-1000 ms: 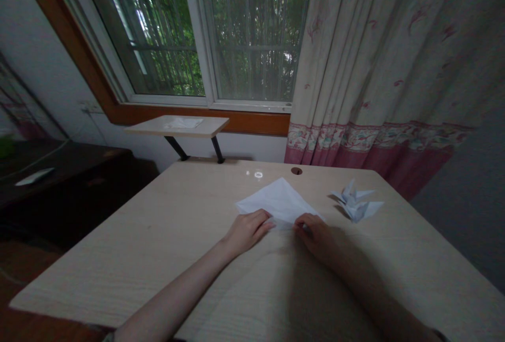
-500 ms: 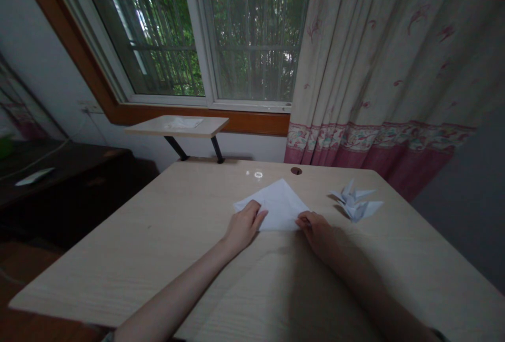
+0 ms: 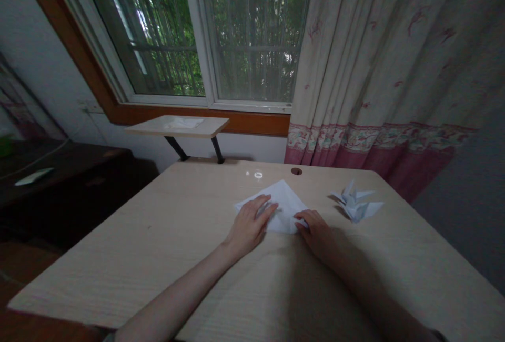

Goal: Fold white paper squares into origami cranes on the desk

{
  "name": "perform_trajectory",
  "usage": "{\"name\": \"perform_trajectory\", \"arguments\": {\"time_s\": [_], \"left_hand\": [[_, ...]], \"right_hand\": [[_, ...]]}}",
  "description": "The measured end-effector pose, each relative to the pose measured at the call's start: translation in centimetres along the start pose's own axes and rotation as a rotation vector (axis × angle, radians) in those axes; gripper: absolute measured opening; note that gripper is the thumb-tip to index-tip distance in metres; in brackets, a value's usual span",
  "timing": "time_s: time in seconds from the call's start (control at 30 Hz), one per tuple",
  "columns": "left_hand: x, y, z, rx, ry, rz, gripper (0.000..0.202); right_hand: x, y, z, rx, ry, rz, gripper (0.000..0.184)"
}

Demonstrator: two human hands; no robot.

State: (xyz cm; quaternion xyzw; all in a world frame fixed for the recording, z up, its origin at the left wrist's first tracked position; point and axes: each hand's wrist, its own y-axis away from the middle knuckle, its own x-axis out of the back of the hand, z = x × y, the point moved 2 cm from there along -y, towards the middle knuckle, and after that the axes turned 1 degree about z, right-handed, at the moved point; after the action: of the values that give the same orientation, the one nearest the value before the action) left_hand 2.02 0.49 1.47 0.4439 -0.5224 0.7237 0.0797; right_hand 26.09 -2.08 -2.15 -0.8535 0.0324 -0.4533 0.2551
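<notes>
A folded sheet of white paper (image 3: 284,200) lies on the table in front of me, one corner pointing away toward the window. My left hand (image 3: 252,221) rests over its left part, fingers apart and thumb stretched out, covering some of the sheet. At the right corner of the paper, my right hand (image 3: 315,229) pinches the edge between thumb and fingers, and a small bit there looks raised. To the right of that hand stand two folded paper cranes (image 3: 355,205), close together and touching or nearly so.
The pale wooden table (image 3: 158,258) has a round cable hole (image 3: 296,171) near its back edge. A small raised shelf (image 3: 150,127) at the back left bears a white sheet (image 3: 185,122). A curtain (image 3: 374,94) hangs behind. A dark cabinet (image 3: 59,194) stands left.
My left hand has opened from a closed grip and shifted slightly right over the paper. My right hand has moved a little left, and the right corner now looks lifted.
</notes>
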Motion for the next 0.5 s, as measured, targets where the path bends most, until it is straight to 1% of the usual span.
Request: {"name": "perform_trajectory", "arguments": {"time_s": [0.07, 0.13, 0.23, 0.3, 0.4, 0.5], "left_hand": [[0.1, 0.0, 0.3, -0.097, -0.06, -0.045, 0.056], [0.1, -0.1, 0.6, -0.161, -0.113, -0.088, 0.052], [-0.1, -0.2, 1.1, -0.197, -0.158, -0.112, 0.036], [-0.3, -0.2, 1.2, -0.2, -0.179, -0.121, 0.033], [-0.6, 0.0, 1.2, -0.213, -0.217, -0.179, 0.044], [-0.7, 0.2, 1.0, -0.224, -0.255, -0.261, 0.056]], "right_hand": [[-0.1, 0.0, 0.1, 0.019, 0.018, 0.003, 0.018], [-0.2, 0.1, 0.2, 0.04, 0.026, 0.009, 0.021], [-0.5, 0.3, 0.6, 0.078, 0.036, 0.01, 0.029], [-0.8, 0.4, 0.9, 0.106, 0.05, 0.011, 0.036], [-1.3, 0.6, 1.3, 0.145, 0.072, -0.003, 0.041], [-1.5, 0.8, 1.4, 0.166, 0.113, -0.026, 0.042]]}}
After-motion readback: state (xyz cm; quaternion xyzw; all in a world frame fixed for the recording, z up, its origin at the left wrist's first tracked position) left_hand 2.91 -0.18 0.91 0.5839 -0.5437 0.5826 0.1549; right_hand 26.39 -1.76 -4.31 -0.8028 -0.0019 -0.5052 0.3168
